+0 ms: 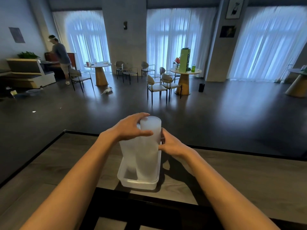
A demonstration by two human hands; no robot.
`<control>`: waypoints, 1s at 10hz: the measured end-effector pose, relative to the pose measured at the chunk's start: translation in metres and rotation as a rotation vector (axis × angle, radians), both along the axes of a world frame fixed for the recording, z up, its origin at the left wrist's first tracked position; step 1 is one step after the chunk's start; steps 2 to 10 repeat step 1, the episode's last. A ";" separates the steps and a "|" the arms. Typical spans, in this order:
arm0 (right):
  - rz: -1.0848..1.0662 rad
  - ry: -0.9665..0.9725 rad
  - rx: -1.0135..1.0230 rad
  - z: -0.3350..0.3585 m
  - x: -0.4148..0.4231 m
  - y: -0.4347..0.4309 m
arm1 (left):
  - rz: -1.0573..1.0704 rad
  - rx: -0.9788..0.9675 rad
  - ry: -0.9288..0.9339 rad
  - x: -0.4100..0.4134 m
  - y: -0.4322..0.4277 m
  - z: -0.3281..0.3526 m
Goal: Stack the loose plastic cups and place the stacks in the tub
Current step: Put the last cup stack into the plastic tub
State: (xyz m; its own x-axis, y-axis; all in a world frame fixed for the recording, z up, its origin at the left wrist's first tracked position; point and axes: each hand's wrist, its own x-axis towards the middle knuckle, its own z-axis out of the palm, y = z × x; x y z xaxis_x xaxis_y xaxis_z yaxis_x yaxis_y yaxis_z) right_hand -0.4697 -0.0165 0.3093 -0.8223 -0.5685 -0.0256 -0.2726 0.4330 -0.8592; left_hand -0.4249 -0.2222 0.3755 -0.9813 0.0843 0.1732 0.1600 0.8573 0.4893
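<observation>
Both hands are grasping the tall cup stack [147, 155]: left hand [131, 128] wraps it near the top, thumb across the front, and right hand [172, 144] grips its side a bit lower. Below the grips its base sits in the white tub [137, 184] on the table [232, 176], with 1 shorter stack [127, 150] touching its left.

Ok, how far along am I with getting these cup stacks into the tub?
Nearly done. Done: a shorter stack stands in the tub. In hand: the taller stack, upright in the tub beside it, gripped by your left hand near its top and your right hand at its side. Left: release it; no loose cups show on the table.
</observation>
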 end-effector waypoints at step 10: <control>-0.036 0.074 -0.064 0.020 0.010 0.009 | -0.004 0.052 0.091 0.013 0.005 0.009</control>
